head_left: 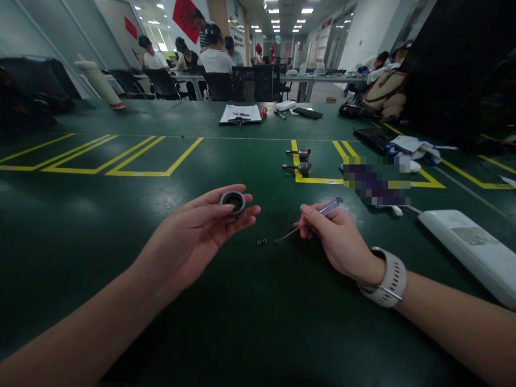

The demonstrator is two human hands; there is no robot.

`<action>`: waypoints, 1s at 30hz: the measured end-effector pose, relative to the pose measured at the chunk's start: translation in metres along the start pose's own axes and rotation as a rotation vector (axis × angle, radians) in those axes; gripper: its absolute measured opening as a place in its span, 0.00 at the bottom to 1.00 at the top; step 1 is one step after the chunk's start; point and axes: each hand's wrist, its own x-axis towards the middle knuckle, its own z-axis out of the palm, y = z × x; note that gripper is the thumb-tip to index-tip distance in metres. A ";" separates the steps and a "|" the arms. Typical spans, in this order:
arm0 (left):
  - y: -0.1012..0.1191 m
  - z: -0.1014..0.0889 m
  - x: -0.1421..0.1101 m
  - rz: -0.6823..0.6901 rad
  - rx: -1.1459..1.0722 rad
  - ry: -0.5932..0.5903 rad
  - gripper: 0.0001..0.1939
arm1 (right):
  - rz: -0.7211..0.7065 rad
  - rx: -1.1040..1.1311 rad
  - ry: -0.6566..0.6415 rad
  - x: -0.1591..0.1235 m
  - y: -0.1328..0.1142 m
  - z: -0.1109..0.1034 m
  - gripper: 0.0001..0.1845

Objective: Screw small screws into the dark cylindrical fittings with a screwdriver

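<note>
My left hand [209, 220] holds a round, hollow metal cup-shaped part [233, 195] between thumb and fingers, its opening facing me. In my right hand [332, 231] is a thin screwdriver [328, 207] with a clear purple handle. The tool's tip points down and left at a small ring [277, 242] on the green table [242, 322]; whether it touches the ring I cannot tell. Two more small rings [262, 242] lie just left of it, below the fingers of my left hand. Farther back lie two metal parts with shafts [302, 167].
A white power bank-like box [467, 247] lies at the right, near a pixelated object [374, 183]. Yellow tape [318, 181] marks the table. Toward the back are a clipboard [241, 114], a dark flat case [308, 113] and a pale bottle [100, 83]. Several people sit beyond.
</note>
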 end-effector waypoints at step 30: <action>-0.009 -0.001 0.002 -0.060 0.043 -0.026 0.17 | -0.008 0.055 0.115 -0.001 0.005 0.001 0.15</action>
